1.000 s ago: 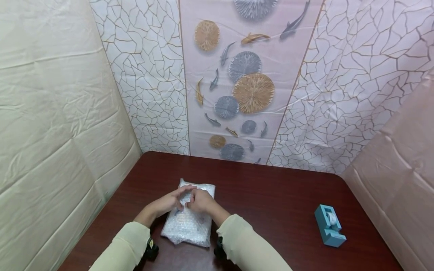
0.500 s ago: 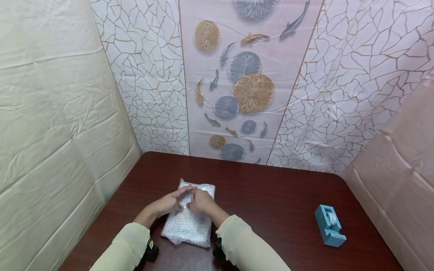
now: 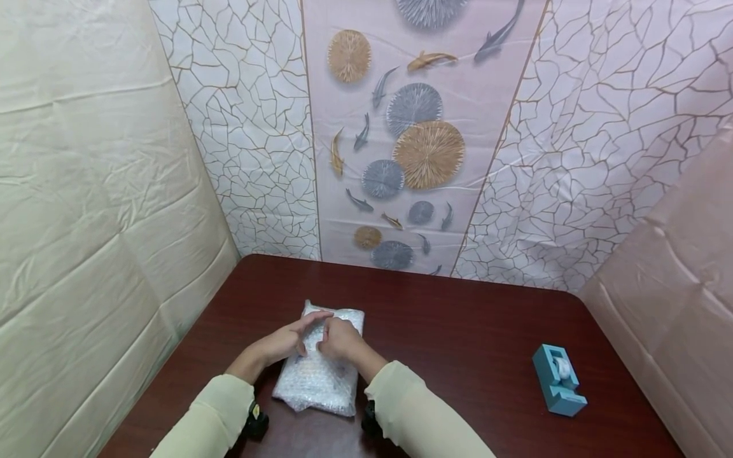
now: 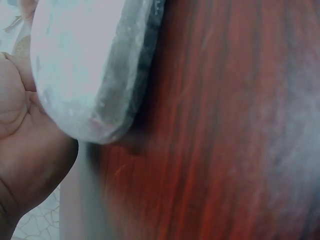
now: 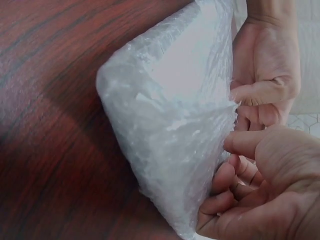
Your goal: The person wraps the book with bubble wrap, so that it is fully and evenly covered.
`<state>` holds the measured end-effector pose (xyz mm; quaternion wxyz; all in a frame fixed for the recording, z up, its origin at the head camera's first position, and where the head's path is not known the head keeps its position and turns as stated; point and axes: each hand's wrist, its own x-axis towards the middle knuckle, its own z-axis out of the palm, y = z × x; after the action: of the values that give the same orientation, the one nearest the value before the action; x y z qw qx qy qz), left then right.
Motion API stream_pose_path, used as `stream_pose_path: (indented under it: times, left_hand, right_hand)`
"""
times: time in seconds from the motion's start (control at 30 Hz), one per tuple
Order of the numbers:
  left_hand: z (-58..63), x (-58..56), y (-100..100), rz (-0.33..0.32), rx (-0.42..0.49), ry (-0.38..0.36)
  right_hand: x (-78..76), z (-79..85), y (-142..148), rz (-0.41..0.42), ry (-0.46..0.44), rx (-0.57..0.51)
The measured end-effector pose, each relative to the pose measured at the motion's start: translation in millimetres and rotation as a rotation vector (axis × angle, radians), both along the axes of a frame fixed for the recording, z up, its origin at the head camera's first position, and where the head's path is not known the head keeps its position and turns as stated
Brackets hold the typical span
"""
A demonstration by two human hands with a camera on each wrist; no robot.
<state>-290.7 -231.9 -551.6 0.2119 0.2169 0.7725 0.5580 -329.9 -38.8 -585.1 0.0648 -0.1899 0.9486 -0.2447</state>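
Observation:
A flat package in clear bubble wrap (image 3: 321, 381) lies on the dark red-brown table. My left hand (image 3: 280, 343) rests on its left upper part, forefinger stretched forward and thumb lowered toward the wrap. Facing it, my right hand (image 3: 343, 340) bends its fingers at the top of the wrap. In the right wrist view, the right hand (image 5: 270, 185) holds at the wrap's edge with curled fingers and thumb, while the left hand's thumb (image 5: 257, 93) lies by a small raised point of film. The left wrist view shows the package (image 4: 75, 65) beside the left palm (image 4: 30, 155); its fingertips are hidden.
A light-blue tape dispenser (image 3: 558, 380) with a roll of tape stands at the right of the table (image 3: 446, 356). Beige cloth (image 3: 103, 222) hangs along the left side, and a patterned curtain (image 3: 389, 140) closes off the back.
Both hands stay almost in place on the package, with only slight finger movement of the right hand. The head view has tilted a little.

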Motion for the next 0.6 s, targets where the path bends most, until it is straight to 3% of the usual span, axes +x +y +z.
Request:
stream_pose_path:
  times: [0.17, 0.5, 0.6]
  left_hand:
    - [1.7, -0.1, 3.7, 0.008, 0.004, -0.011]
    - [1.3, 3.3, 4.6, 0.031, -0.075, 0.023]
    - [0.4, 3.4, 4.0, 0.042, -0.056, -0.006]
  right_hand:
    - [0.3, -3.7, 0.0, -0.02, 0.03, -0.014]
    - [5.1, -3.4, 5.3, -0.044, 0.03, 0.01]
    - [5.2, -4.2, 7.7, -0.033, 0.029, -0.025]
